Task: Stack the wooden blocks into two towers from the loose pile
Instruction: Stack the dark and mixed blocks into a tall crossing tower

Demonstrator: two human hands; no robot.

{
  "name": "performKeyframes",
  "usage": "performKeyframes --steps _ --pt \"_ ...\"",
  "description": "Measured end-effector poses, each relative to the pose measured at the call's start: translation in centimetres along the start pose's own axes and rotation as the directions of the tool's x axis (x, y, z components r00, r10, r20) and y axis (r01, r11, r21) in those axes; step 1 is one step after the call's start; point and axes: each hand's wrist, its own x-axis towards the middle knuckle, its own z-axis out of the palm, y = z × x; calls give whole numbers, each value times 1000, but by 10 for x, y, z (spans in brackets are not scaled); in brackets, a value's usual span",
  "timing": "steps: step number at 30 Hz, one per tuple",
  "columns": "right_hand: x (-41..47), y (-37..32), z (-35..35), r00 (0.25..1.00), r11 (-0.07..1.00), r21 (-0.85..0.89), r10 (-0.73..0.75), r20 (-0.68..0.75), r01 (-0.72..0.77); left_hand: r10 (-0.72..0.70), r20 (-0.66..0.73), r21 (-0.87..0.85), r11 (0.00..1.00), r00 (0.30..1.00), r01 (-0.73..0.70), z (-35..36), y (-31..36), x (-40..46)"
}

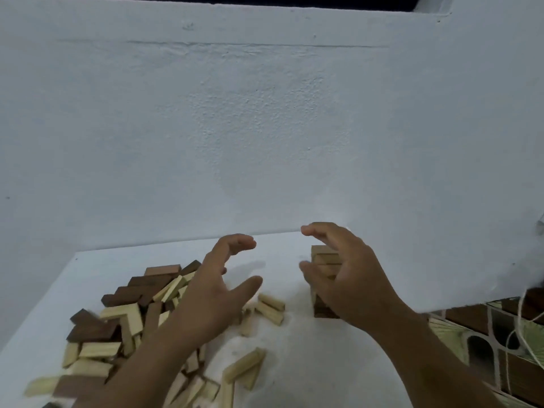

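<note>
Blocks fill the left of my view: a loose pile (123,322) of wooden pieces, dark brown and pale ones mixed, sprawled over the white table (309,363) from its left edge toward the middle. The dark pieces sit mostly at the far and left side of the heap, the pale ones nearer me, lying at all angles and overlapping.

Above the right flank of that pile I see the left hand (212,301). It hangs in the air with the fingers spread and gently curved, thumb out toward the right, holding nothing; the forearm crosses over the near part of the heap and hides some blocks beneath it. A few pale strays (269,309) lie just right of that thumb, and another small cluster (244,369) rests nearer me, in the gap between my two arms.

Further right stands one tower (323,260), a short upright stack with pale layers at the top and a dark layer at its base, close to the table's far right corner. The right hand (344,281) is cupped beside and partly in front of it, fingers curved and apart, thumb low on the left. I cannot tell whether the palm touches the stack; the fingers are not wrapped around any block.

Behind the table is a rough white wall (265,128). At the far right, patterned floor tiles (482,343) and a thin pale cord (521,328) show.
</note>
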Motion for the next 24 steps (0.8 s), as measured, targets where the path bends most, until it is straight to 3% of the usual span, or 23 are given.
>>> performKeyframes --steps 4,10,13,16,21,24 --pt "3 -23 50 992 998 -14 -64 110 66 -101 -68 5 995 993 101 -40 -18 -21" --pt "11 -26 121 944 998 -46 -33 328 51 -129 -111 251 956 985 153 -88 -68 -41" --pt "20 -23 150 905 991 -91 -48 423 95 -143 -86 409 897 986 166 -102 -86 -45" --pt "28 -20 170 848 975 -150 -64 526 167 -207 -12 443 876 978 191 -107 -99 -50" --pt "42 -21 163 847 929 -351 92 523 115 -227 21 435 879 974 195 -93 -110 -54" --pt "50 -24 165 873 946 -312 83 481 82 -160 6 353 924 987 148 -88 -110 -49"
